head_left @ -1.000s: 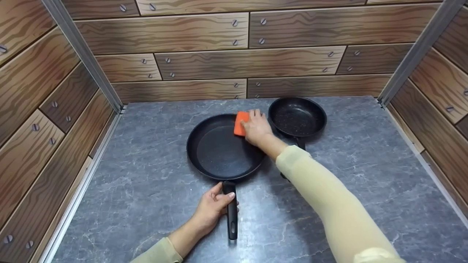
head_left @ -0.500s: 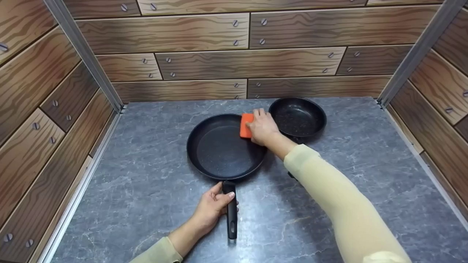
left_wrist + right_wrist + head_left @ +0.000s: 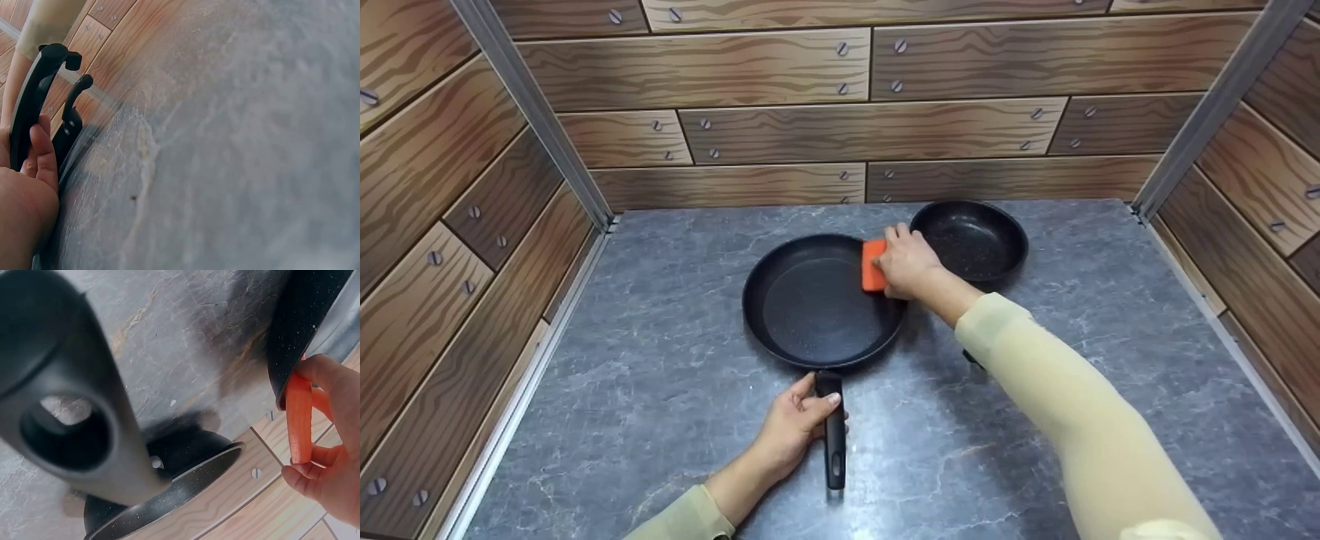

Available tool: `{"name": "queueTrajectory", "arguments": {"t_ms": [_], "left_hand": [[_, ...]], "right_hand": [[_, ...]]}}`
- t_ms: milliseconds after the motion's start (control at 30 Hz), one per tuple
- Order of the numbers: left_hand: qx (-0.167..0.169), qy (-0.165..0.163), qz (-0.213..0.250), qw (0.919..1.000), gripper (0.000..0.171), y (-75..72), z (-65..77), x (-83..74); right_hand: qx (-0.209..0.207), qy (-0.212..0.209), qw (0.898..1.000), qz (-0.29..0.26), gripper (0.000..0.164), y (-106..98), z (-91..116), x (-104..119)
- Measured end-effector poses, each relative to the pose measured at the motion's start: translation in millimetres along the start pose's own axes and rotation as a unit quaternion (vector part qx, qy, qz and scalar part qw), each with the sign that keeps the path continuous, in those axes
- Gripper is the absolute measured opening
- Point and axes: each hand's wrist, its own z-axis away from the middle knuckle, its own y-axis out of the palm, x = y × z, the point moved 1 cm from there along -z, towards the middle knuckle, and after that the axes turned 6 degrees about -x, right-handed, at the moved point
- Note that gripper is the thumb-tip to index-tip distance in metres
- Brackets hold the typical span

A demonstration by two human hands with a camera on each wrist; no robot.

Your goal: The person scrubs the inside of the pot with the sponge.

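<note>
A large black frying pan [image 3: 817, 315] lies in the middle of the table, its handle [image 3: 835, 457] toward the front. My left hand [image 3: 791, 424] grips that handle near the pan body, thumb on top; the left wrist view shows the fingers [image 3: 45, 154] curled round the handle from below. At the pan's right rim my right hand [image 3: 911, 262] holds an orange sponge [image 3: 873, 266]. In the right wrist view, thumb and fingers pinch the sponge [image 3: 299, 419], which laps over the rim of the large pan [image 3: 298, 326].
A smaller black frying pan [image 3: 975, 240] stands at the back right, close to the right hand, its handle partly hidden under the right forearm. The grey marbled table [image 3: 660, 360] is enclosed by wood-patterned walls [image 3: 780, 135] with metal corner posts [image 3: 532, 112].
The right hand has moved the sponge rightward and slightly nearer along the large pan's rim. The left hand has kept its grip on the handle, and both pans stay in place.
</note>
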Motion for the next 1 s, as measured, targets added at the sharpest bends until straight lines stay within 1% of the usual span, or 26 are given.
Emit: {"name": "queueTrajectory", "arguments": {"t_ms": [233, 367, 467, 667, 767, 1000], "left_hand": [[-0.007, -0.001, -0.004, 1.0, 0.076, 1.0, -0.6, -1.0], [-0.008, -0.002, -0.005, 0.9999, 0.079, 1.2, -0.1, -1.2], [-0.005, 0.0, -0.005, 1.0, 0.077, 1.5, 0.5, -1.5], [-0.001, -0.002, -0.003, 1.0, 0.075, 1.0, 0.8, -0.9], [0.002, -0.004, -0.003, 1.0, 0.074, 0.7, 0.9, -0.2], [0.001, -0.002, -0.006, 1.0, 0.075, 1.1, 1.4, -0.4]], "right_hand": [[0.003, -0.016, 1.0, -0.006, 0.045, -4, 7, -3], [0.015, -0.021, 0.999, -0.019, 0.044, -4, 10, -5], [0.026, -0.023, 0.999, -0.032, 0.043, -4, 11, -6], [0.029, -0.042, 0.998, -0.044, 0.043, -5, 15, -7], [0.037, -0.047, 0.997, -0.052, 0.044, -6, 16, -7], [0.056, -0.049, 0.994, -0.078, 0.046, -8, 20, -6]]}}
